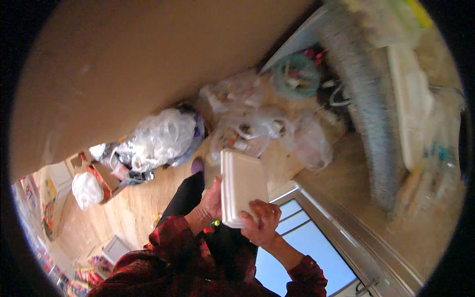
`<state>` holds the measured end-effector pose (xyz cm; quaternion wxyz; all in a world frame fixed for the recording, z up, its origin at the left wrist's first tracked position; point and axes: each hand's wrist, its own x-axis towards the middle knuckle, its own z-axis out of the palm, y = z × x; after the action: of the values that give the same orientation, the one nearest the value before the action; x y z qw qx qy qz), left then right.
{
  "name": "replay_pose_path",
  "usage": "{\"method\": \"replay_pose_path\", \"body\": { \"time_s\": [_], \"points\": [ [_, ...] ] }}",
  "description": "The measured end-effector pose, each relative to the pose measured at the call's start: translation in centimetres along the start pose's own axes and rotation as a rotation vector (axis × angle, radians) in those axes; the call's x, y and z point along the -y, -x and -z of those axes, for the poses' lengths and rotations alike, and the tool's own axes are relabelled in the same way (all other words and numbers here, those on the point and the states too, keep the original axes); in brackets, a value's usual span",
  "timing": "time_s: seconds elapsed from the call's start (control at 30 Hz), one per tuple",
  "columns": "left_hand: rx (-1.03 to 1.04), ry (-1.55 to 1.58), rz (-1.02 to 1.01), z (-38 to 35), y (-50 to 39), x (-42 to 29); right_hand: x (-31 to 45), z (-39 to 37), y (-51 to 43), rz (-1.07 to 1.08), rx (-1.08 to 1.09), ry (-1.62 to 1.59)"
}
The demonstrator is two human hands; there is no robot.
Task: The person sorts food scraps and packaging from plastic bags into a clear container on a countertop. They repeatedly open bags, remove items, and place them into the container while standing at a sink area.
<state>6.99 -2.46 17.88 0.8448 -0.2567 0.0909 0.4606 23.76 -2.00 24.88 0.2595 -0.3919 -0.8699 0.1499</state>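
Note:
In front of my body is a stack of nested off-white foam trays (246, 180), tilted with the broad face up. My left hand (212, 200) grips its left edge, thumb pointing up along the side. My right hand (261, 222) clasps the near right corner, its fingers curled over the face. Beyond the trays, clear plastic bags (239, 135) with small mixed items inside lie on the floor. A dark-trousered leg and one purple shoe (197, 165) show beneath my left arm.
A speckled counter edge (371, 122) curves down the right, with a blurred pale tray (404, 111) beyond it. Near its foot stands a teal basket (297, 76) of small items. A large bundle of plastic bags (163, 135) and a white bag (88, 190) lie left. A glazed frame (304, 245) is lower right.

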Motion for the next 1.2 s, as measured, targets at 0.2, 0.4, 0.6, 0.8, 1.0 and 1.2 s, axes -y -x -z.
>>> {"method": "replay_pose_path", "body": {
  "time_s": [0.2,0.4,0.6,0.8,1.0,1.2],
  "points": [
    [0.262,-0.385,0.067,-12.1,-1.3,3.1,2.4,11.4,-4.9,0.080,-0.179,0.126],
    [0.311,-0.628,0.233,-23.4,-10.2,10.3,-3.6,23.7,-6.3,0.071,-0.466,0.236],
    [0.386,-0.576,0.231,-30.2,-20.9,16.3,-11.6,33.8,-8.8,0.008,-0.347,0.236],
    [0.263,-0.620,0.049,-32.2,-28.8,15.3,-17.1,39.2,-11.6,-0.207,-0.072,-0.028],
    [0.316,-0.749,-0.064,-32.6,-29.9,13.8,-21.8,36.2,-17.1,-0.424,0.088,0.048],
    [0.271,-0.767,-0.047,-33.4,-31.2,14.2,-22.5,35.6,-18.2,-0.492,0.137,-0.081]
  ]
}}
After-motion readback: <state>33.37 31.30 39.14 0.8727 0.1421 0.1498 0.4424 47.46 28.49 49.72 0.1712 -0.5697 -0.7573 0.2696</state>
